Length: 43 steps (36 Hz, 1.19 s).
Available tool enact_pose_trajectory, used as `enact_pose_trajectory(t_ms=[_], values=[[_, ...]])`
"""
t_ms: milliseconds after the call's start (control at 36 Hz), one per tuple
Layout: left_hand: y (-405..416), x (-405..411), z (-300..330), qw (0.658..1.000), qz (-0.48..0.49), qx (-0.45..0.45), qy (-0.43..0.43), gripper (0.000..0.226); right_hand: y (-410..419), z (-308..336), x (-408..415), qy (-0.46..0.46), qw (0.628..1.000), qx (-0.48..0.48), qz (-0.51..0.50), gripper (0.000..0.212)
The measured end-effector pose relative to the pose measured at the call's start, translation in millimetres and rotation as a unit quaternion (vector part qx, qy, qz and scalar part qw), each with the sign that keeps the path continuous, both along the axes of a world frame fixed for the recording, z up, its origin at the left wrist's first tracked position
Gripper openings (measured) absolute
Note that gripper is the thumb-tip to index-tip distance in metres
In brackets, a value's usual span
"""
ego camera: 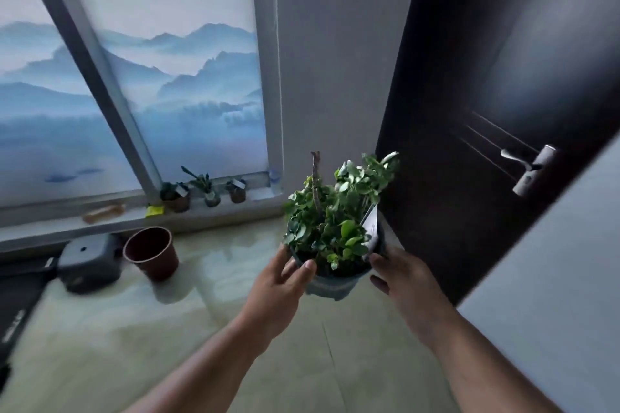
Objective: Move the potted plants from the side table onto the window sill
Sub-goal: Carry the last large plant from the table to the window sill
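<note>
A leafy green potted plant (330,285) in a grey-blue pot is held up in the air between both hands, with a white tag stuck in at its right side. My left hand (278,292) grips the pot's left rim, thumb over the edge. My right hand (402,282) grips the right side of the pot. Three small potted plants (206,193) stand in a row on the low window sill (221,211) ahead to the left. The side table is out of view.
An empty brown pot (152,253) stands on the tiled floor below the sill, beside a dark grey box-shaped device (89,261). A yellow scrap (154,210) and an orange object (104,213) lie on the sill. A dark door (486,111) with a metal handle stands at the right.
</note>
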<state>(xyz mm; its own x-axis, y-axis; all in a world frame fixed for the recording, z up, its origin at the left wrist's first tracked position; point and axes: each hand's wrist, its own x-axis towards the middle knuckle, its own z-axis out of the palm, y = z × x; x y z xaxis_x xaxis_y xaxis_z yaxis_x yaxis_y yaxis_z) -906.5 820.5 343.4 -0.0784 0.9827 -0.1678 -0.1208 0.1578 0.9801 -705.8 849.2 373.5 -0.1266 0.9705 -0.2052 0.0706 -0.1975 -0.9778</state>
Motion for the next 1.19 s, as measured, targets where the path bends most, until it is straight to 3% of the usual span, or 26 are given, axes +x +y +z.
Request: enact_pose_trajectory(t_ms=[333, 444, 472, 750, 1194], values=[[129.1, -89.0, -26.6, 0.996, 0.092, -0.016, 0.01, 0.042, 172.3, -33.0, -96.5, 0.026, 0.996, -0.041, 0.072, 0.023], [184.4, -111.1, -20.1, 0.991, 0.122, -0.033, 0.035, 0.038, 243.0, -41.2, -124.4, 0.029, 0.995, -0.029, 0.09, 0.026], [228.7, -127.7, -26.7, 0.99, 0.13, -0.028, 0.037, 0.037, 294.9, -48.2, -142.5, 0.035, 0.994, -0.023, 0.106, 0.029], [290.8, -171.3, -35.1, 0.983, 0.174, -0.049, 0.023, 0.032, 369.2, -56.6, -195.6, 0.019, 0.989, -0.053, 0.14, 0.03], [489.3, -331.5, -110.6, 0.99, 0.114, -0.081, -0.007, 0.044, 551.1, -106.8, -353.0, -0.038, 0.989, -0.127, 0.071, 0.027]])
